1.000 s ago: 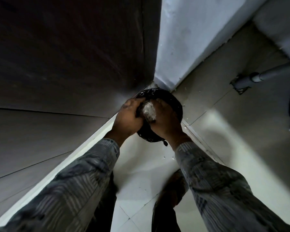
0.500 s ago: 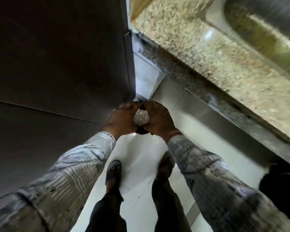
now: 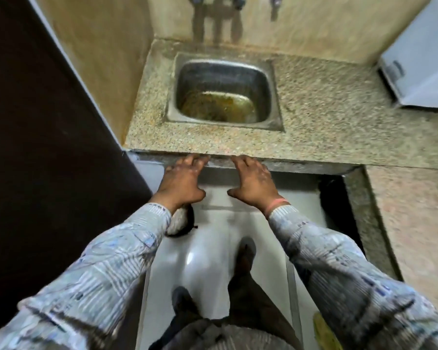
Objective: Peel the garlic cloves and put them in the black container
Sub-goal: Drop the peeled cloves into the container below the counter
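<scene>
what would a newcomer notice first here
The steel sink, set in the speckled stone counter, sits top centre, its bottom stained yellow-brown. Just below it, the left hand and right hand spread open with straight fingers at the counter's front edge, holding nothing. A dark container with pale scraps inside peeks out on the floor under the left wrist.

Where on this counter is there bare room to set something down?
Widest bare patch: counter between the sink and the grey box. A front strip runs between sink and edge, beyond left hand and right hand. Left of the sink it's narrow, tight against the wall.
</scene>
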A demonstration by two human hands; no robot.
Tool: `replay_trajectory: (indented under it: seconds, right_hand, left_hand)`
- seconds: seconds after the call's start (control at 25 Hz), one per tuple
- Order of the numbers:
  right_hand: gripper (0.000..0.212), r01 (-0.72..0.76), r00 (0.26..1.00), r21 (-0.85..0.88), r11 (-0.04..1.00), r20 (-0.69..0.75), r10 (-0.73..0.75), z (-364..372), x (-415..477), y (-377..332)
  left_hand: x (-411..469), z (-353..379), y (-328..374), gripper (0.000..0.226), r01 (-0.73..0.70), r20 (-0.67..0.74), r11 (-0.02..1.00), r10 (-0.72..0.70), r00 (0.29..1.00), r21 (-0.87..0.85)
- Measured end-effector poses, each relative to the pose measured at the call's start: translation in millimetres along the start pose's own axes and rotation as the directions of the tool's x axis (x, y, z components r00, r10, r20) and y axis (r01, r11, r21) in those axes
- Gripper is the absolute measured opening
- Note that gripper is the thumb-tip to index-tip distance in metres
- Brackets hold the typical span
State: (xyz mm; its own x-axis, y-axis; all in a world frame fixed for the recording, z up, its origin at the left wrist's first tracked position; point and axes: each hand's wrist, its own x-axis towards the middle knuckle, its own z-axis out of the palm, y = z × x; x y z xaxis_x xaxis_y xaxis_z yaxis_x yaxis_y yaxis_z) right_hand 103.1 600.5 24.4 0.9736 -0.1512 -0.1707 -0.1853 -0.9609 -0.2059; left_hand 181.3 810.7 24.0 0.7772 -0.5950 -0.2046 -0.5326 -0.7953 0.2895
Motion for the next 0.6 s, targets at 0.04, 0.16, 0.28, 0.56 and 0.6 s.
replay_trajectory:
  seconds: [0.04,0.16,0.28,0.56,0.6]
  right_hand:
    - [0.105,-0.053,0.998,0.004,0.999,-0.037,0.053,-21,-15,16]
    - [0.105,-0.2,0.972,0.02,0.98,-0.118,0.201,-68,-51,62]
    - [0.105,-0.324,0.923,0.061,0.944,-0.197,0.329,-105,-85,116]
    - [0.098,-0.524,0.784,0.121,0.843,-0.318,0.533,-162,-139,253]
    - [0.098,-0.549,0.76,0.135,0.825,-0.328,0.56,-169,-147,276]
  left_hand:
    - [6,-15,21,0.105,-0.053,-0.011,0.999,0.053,0.999,0.011]
    - [32,-50,86,0.106,-0.197,-0.05,0.978,0.201,0.978,0.074]
    - [61,-70,163,0.107,-0.332,-0.067,0.938,0.34,0.938,0.1]
    - [133,-70,343,0.108,-0.558,-0.002,0.82,0.563,0.826,0.13]
    - [143,-67,371,0.108,-0.584,0.006,0.801,0.589,0.808,0.131]
